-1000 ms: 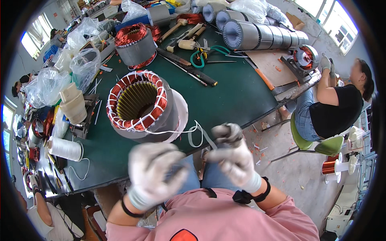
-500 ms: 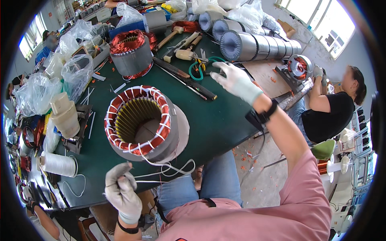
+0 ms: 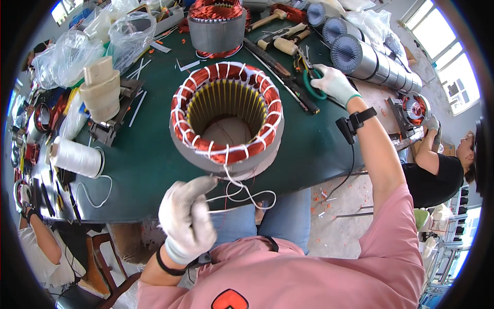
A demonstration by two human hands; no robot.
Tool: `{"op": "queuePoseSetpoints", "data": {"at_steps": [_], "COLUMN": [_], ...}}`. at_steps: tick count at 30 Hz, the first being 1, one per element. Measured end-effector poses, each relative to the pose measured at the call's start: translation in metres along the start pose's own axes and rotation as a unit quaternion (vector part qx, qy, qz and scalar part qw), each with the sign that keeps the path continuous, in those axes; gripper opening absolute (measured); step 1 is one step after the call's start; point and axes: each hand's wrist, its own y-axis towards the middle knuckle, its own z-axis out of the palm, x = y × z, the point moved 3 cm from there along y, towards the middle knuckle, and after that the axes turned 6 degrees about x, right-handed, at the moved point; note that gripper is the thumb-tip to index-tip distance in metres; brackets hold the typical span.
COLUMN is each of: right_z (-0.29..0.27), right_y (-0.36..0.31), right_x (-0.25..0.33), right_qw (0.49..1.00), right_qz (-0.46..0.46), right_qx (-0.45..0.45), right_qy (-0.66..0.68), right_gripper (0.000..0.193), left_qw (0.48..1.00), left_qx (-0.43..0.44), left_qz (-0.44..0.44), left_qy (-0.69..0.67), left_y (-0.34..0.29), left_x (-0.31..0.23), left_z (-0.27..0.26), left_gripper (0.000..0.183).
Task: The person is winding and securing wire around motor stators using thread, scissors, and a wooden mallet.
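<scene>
In front of me stands a motor stator [image 3: 226, 159], a grey cylinder whose red copper windings are laced with white cord. A white cord [image 3: 247, 198] trails from its near rim to my left hand [image 3: 189, 219]; the gloved fingers are closed on it. Stretched to the far right, my gloved right hand [image 3: 334, 85] has its fingers closed at the green handle of a pair of scissors [image 3: 307, 82]. The scissors lie on the table, blades pointing away; my fingers partly cover the handle.
Behind stands another wound stator [image 3: 216, 32]. A mallet [image 3: 286, 46] and dark rods lie nearby; slotted metal cores [image 3: 378, 62] line the back right. At left are a cord spool [image 3: 76, 157], a beige plastic piece [image 3: 101, 87] and plastic bags. A co-worker [image 3: 437, 170] sits at right.
My right hand, open above the scissors before, has come down and closed at their handle. The whole view has shifted, placing the stator higher and further right. My left hand still holds the cord.
</scene>
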Motion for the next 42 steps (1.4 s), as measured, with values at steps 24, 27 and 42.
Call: {"op": "queuePoseSetpoints", "data": {"at_steps": [24,27,42], "right_z": [-0.017,-0.014,-0.006], "right_y": [-0.232,-0.225,-0.21], "right_x": [0.18,0.183,0.035], "right_qw": [0.774,0.819,0.944], "right_qz": [-0.154,-0.175,-0.027], "right_qx": [0.386,0.366,-0.006], "right_qy": [0.477,0.405,0.329], "right_gripper": [0.076,0.076,0.07], "left_qw": [0.998,0.998,0.953], "left_qx": [-0.021,-0.018,-0.25], "left_qz": [-0.013,-0.001,-0.163], "left_qy": [0.06,0.055,-0.046], "left_y": [0.009,0.009,0.043], "left_x": [-0.003,-0.001,0.005], "left_z": [0.01,0.012,-0.117], "left_gripper": [0.018,0.019,0.039]}}
